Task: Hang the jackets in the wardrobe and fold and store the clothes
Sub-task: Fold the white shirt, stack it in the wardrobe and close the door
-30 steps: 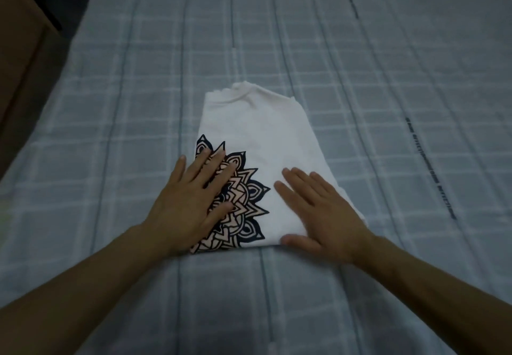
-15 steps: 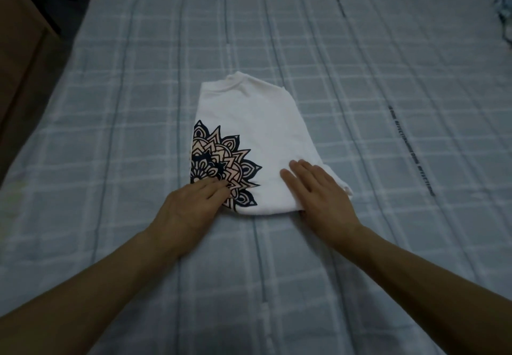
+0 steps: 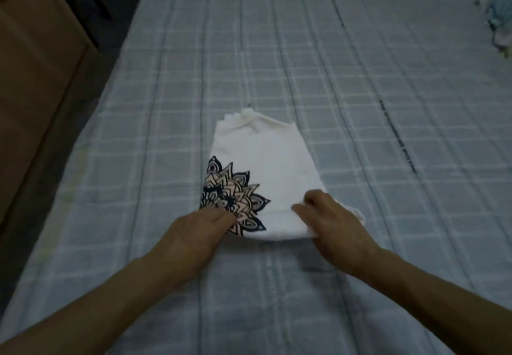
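while both hands work its near edge, folded white t-shirt [image 3: 266, 160] lies flat mid-bed on grey plaid bedsheet [image 3: 360, 77]; soft cotton, black-and-pink mandala print. left hand [image 3: 194, 232] fingers curled, pinching near-left corner; right hand [image 3: 332, 224] curled round near-right corner. sheet lettering unreadable.

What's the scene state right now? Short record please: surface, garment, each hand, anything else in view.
surface: bed with a grey checked cover
garment: white T-shirt, folded, flower print on its left side, lying flat
left hand: fingers curled at the near left edge of the T-shirt
right hand: grips the near right corner
other: pile of clothes at far right; wooden furniture on the left
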### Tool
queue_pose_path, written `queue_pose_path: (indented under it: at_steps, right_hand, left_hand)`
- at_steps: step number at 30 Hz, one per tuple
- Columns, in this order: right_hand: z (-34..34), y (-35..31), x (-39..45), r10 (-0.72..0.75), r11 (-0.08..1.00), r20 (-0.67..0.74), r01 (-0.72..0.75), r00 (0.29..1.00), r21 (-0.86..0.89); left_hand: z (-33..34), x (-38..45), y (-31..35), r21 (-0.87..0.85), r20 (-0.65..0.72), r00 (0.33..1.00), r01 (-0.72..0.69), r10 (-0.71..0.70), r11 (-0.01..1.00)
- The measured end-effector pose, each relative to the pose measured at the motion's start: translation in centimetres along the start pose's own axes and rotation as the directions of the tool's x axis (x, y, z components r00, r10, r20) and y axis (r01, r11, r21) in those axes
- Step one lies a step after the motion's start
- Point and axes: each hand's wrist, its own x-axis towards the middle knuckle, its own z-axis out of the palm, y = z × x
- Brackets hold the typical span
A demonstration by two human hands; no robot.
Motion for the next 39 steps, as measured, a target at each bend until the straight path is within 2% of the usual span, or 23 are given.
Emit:
queue_pose_path:
  at_steps: [4,7,10,14,18,22,25,27,28,30,31,33,36,39]
  right_hand:
    - [-1.0,-1.7,-4.2,-0.014,0.999,0.197,0.003,0.980,0.054]
    - [-2.8,-1.3,-4.5,0.012,0.987,0.240,-0.050,0.971,0.152]
    - [-5.0,0.0,-2.6,-0.013,0.963,0.198,-0.041,0.980,0.265]
    - [-7.9,2.5,1.4,-0.033,0.965,0.145,-0.006,0.989,0.263]
    - [-9.0,4.8,6.3,0.066,0.969,0.059,-0.078,0.996,0.235]
    - [-6.5,6.6,11.5,0.190,0.964,0.086,-0.202,0.978,0.173]
    - [-3.9,6.8,13.9,0.275,0.956,-0.069,-0.265,0.959,0.123]
    - [-2.7,5.4,13.8,0.276,0.956,-0.216,-0.244,0.937,0.162]
    - [-2.2,4.2,13.3,0.225,0.970,-0.268,-0.189,0.937,0.156]
    - [-0.9,1.8,12.0,0.123,0.990,-0.224,-0.105,0.967,0.090]
    - [-0.2,1.0,11.5,0.098,0.994,-0.150,-0.091,0.984,0.054]
    - [1.1,1.0,11.2,0.106,0.994,-0.060,-0.106,0.993,0.004]
    - [2.0,2.6,12.4,0.125,0.992,-0.046,-0.124,0.991,0.006]
    - [2.6,3.8,13.7,0.105,0.994,-0.027,-0.104,0.994,0.043]
  left_hand:
    - [0.2,-3.5,2.6,-0.158,0.096,0.995,-0.022,0.038,0.987]
    - [-1.2,-3.4,2.2,-0.264,0.051,0.998,-0.015,0.030,0.965]
    - [-3.1,-1.3,0.8,-0.345,-0.021,0.998,0.043,-0.053,0.938]
    - [-5.6,3.0,-1.1,-0.404,-0.111,0.964,0.177,-0.240,0.897]
    - [-5.6,7.2,-3.7,-0.433,-0.110,0.917,0.302,-0.382,0.849]
    - [-4.1,11.2,-6.9,-0.421,-0.100,0.875,0.393,-0.473,0.817]
    - [-2.2,13.0,-8.3,-0.287,-0.109,0.825,0.508,-0.554,0.812]
    - [-1.2,13.2,-7.6,-0.186,-0.257,0.816,0.485,-0.518,0.855]
    - [-0.9,13.1,-6.6,-0.179,-0.336,0.830,0.409,-0.446,0.895]
    - [0.1,12.9,-4.4,-0.128,-0.406,0.882,0.204,-0.239,0.971]
    - [0.9,12.7,-3.6,-0.092,-0.368,0.917,0.130,-0.155,0.987]
    - [2.6,12.7,-3.2,-0.059,-0.209,0.972,0.098,-0.108,0.993]
    - [3.8,12.9,-4.9,-0.034,-0.054,0.986,0.158,-0.159,0.987]
    - [4.5,13.7,-6.5,-0.022,0.018,0.987,0.161,-0.161,0.987]
